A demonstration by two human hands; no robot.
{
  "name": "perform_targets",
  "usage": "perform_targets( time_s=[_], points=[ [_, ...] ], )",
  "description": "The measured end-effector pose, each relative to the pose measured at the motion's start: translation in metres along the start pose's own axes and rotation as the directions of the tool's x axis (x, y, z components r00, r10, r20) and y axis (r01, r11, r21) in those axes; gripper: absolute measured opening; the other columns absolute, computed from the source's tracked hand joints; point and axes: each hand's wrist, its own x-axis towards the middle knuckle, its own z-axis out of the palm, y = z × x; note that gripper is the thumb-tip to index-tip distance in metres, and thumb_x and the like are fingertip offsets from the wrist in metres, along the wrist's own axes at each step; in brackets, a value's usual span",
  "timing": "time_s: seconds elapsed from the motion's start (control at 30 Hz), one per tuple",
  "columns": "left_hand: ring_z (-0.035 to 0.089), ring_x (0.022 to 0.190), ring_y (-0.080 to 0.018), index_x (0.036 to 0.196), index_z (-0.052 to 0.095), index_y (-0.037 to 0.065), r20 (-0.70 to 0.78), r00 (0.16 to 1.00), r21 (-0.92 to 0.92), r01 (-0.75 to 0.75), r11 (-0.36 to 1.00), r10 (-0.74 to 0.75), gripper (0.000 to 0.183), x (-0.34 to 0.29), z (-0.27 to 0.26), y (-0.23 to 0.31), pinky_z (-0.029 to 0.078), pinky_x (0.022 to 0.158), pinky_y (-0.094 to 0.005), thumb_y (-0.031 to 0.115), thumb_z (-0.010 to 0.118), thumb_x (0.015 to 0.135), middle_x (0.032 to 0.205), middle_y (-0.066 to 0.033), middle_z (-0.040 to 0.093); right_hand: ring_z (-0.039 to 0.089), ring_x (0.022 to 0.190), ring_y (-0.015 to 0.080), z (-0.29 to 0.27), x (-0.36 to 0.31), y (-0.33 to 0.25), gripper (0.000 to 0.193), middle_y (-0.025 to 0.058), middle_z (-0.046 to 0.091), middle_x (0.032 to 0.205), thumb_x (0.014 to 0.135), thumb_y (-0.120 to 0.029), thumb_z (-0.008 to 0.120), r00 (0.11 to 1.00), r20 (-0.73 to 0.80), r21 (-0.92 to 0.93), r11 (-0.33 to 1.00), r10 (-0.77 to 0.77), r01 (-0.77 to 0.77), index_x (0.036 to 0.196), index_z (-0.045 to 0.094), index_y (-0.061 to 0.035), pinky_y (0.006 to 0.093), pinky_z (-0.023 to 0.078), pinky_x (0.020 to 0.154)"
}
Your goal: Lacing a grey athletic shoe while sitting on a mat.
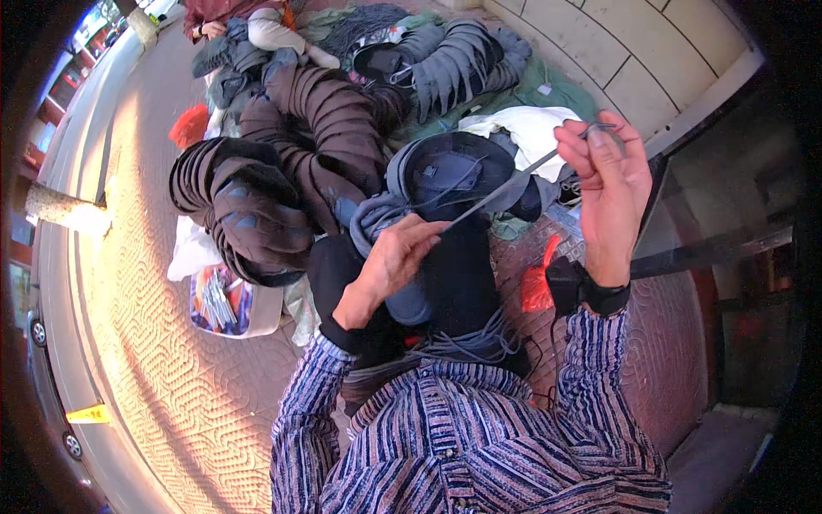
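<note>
A grey cord [505, 188] runs taut and slanting between my hands, over my lap. My left hand [396, 261] closes on its lower end, above my knees. Raised at the right, my right hand [606, 167] pinches the upper end between thumb and fingers; a thin dark tip sticks out there, too small to name. Beneath my left hand a grey-blue padded fabric piece [407, 301] lies on my lap, partly covered by the hand. Just beyond it is a dark rounded fabric piece [454, 171] with a grey rim, which looks like a shoe upper.
Stacks of brown curved fabric pieces [330, 111] and grey ones [454, 68] lie ahead. More grey cords [479, 343] drape across my lap. A printed bag [231, 300] is at the left, an orange-red plastic bag [538, 287] at the right. Another person [231, 13] sits at the far left.
</note>
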Motion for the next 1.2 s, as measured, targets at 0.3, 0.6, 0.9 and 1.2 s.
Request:
perform_targets(
  time_s=[0.3,0.6,0.9,1.2],
  points=[
    [0.057,0.061,-0.0158,0.114,0.056,0.001,-0.391,0.912,-0.180,0.052,0.982,-0.120,0.032,-0.041,-0.092,0.113,0.048,0.061,-0.0260,0.000,0.051,0.083,0.078,-0.0092,0.061,0.064,0.078,0.0261,0.053,-0.028,-0.006,0.029,0.0206,0.059,0.099,0.090,-0.006,0.046,0.956,0.293,0.103,0.995,-0.020,-0.011,0.116,0.037,0.0020,0.0323,0.056,0.065],
    [0.043,0.057,-0.0024,0.096,0.065,0.002,-0.634,0.587,-0.249,0.462,0.851,-0.504,0.018,-0.119,-0.117,0.022,0.033,0.050,-0.0169,0.015,0.057,0.087,0.067,0.0037,0.055,0.058,0.059,0.0105,0.028,-0.084,0.184,0.015,0.0065,0.058,0.076,0.088,-0.004,0.047,0.577,0.466,-0.578,0.724,0.671,-0.376,0.100,0.053,0.0002,0.0225,0.048,0.048],
    [0.058,0.069,-0.0291,0.088,0.064,0.001,-0.275,0.901,0.180,0.391,0.903,-0.336,0.015,-0.067,-0.007,-0.051,0.045,0.061,-0.0342,0.012,0.060,0.079,0.077,-0.0165,0.059,0.055,0.051,0.0092,0.025,-0.102,0.196,0.021,0.0051,0.057,0.070,0.087,-0.006,0.047,0.679,0.510,-0.579,0.795,0.527,-0.182,0.106,0.052,-0.0038,0.0228,0.045,0.044],
    [0.061,0.066,-0.0336,0.073,0.058,0.005,-0.270,0.926,0.574,0.376,0.728,-0.265,0.012,-0.047,0.009,-0.057,0.048,0.056,-0.0416,0.015,0.055,0.080,0.074,-0.0153,0.061,0.058,0.061,0.0202,0.025,-0.106,0.201,0.023,0.0119,0.060,0.074,0.083,-0.005,0.047,0.702,0.508,-0.591,0.795,0.500,-0.139,0.106,0.051,-0.0034,0.0308,0.046,0.055]
  ],
)
